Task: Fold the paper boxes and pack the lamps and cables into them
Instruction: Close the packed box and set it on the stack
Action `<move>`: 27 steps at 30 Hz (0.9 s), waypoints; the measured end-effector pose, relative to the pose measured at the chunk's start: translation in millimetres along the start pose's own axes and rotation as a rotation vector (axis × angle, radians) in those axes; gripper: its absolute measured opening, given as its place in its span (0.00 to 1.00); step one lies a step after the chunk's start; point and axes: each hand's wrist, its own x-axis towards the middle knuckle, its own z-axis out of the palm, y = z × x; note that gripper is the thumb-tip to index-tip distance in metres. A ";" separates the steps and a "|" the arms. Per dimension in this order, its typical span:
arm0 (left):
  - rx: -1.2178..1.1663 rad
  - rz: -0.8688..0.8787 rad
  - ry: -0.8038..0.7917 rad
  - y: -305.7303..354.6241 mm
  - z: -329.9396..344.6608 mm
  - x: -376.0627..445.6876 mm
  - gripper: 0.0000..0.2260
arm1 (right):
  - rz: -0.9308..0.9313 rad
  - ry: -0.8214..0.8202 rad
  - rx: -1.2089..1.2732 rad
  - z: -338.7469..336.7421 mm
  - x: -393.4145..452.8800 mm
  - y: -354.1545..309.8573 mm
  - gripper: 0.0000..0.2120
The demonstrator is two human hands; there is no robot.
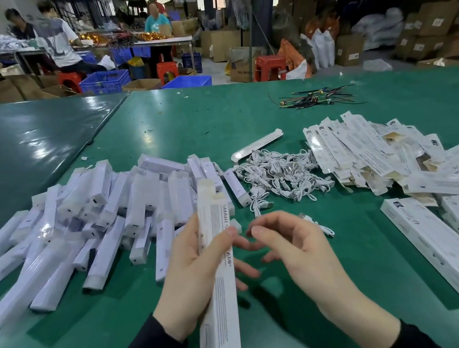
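My left hand (189, 271) grips a long white paper box (218, 258) that stands nearly upright above the green table (218, 124), its top flap end open. My right hand (293, 248) hovers just to the right of the box with fingers loosely curled, holding nothing. A heap of white lamps in clear wrap (88, 219) lies to the left. A tangle of white cables (281, 177) sits behind my hands. Flat unfolded boxes (373, 150) are piled at the right, and one lamp (257, 144) lies alone behind the cables.
Packed boxes (434, 244) lie at the right near the table's edge. A bundle of coloured wires (316, 99) lies far back on the table. Beyond the table are people at a bench, blue crates (105, 82), red stools and stacked cartons.
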 end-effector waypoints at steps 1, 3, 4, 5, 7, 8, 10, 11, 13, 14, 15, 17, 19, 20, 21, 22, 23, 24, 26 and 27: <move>0.001 -0.017 -0.042 -2.5 2.2 -1.1 0.16 | -0.018 0.051 0.034 -0.2 0.8 -1.9 0.03; 0.018 -0.047 -0.119 -7.2 6.8 -3.1 0.15 | -0.036 0.079 0.082 -0.6 1.0 -3.3 0.06; 0.030 -0.053 -0.157 -9.1 8.3 -4.2 0.15 | -0.031 0.056 0.112 0.1 0.5 -4.0 0.06; 0.041 -0.052 -0.189 -11.0 9.5 -4.8 0.15 | -0.019 0.022 0.146 0.9 0.0 -5.5 0.07; 0.056 -0.042 -0.231 -12.4 10.0 -5.7 0.14 | 0.010 -0.054 0.197 1.7 -0.3 -5.8 0.08; 0.061 -0.034 -0.242 -12.7 9.6 -5.5 0.14 | 0.029 -0.089 0.215 1.8 -0.2 -5.2 0.08; 0.100 -0.010 -0.256 -13.2 7.9 -5.1 0.17 | 0.071 -0.148 0.240 2.9 -1.0 -6.3 0.09; 0.135 0.004 -0.267 -13.0 7.7 -5.1 0.19 | 0.081 -0.153 0.229 3.5 -2.0 -6.8 0.08; 0.176 0.021 -0.276 -12.2 10.3 -6.8 0.25 | 0.075 -0.118 0.187 4.7 -3.3 -7.3 0.08; 0.185 0.025 -0.263 -12.0 11.3 -8.1 0.29 | 0.062 -0.091 0.177 4.8 -3.3 -6.5 0.08; 0.186 0.035 -0.245 -11.6 11.8 -9.6 0.32 | 0.050 -0.065 0.176 5.1 -3.2 -5.9 0.10; 0.178 0.069 -0.223 -10.6 12.4 -12.1 0.36 | 0.027 -0.034 0.189 6.2 -3.6 -6.6 0.14; 0.176 0.106 -0.195 -11.2 13.3 -13.7 0.36 | -0.004 -0.022 0.192 5.8 -4.0 -7.2 0.16; 0.183 0.119 -0.177 -11.9 14.1 -14.4 0.36 | -0.022 -0.017 0.187 5.1 -4.2 -7.3 0.16; 0.188 0.127 -0.163 -12.3 15.1 -15.0 0.37 | -0.038 -0.010 0.181 4.4 -4.9 -7.8 0.16; 0.191 0.132 -0.155 -12.2 16.4 -15.5 0.37 | -0.048 0.002 0.171 3.7 -5.3 -7.9 0.16; 0.196 0.133 -0.150 -11.9 17.8 -15.5 0.37 | -0.053 0.015 0.155 2.9 -5.4 -7.6 0.17; 0.203 0.130 -0.148 -11.3 18.6 -15.2 0.37 | -0.056 0.026 0.137 2.2 -5.3 -7.3 0.17; 0.210 0.113 -0.150 -10.3 18.6 -14.3 0.35 | -0.059 0.028 0.108 1.6 -5.4 -7.0 0.18; 0.208 0.100 -0.152 -10.2 18.0 -13.8 0.34 | -0.059 0.021 0.098 1.7 -5.5 -6.8 0.18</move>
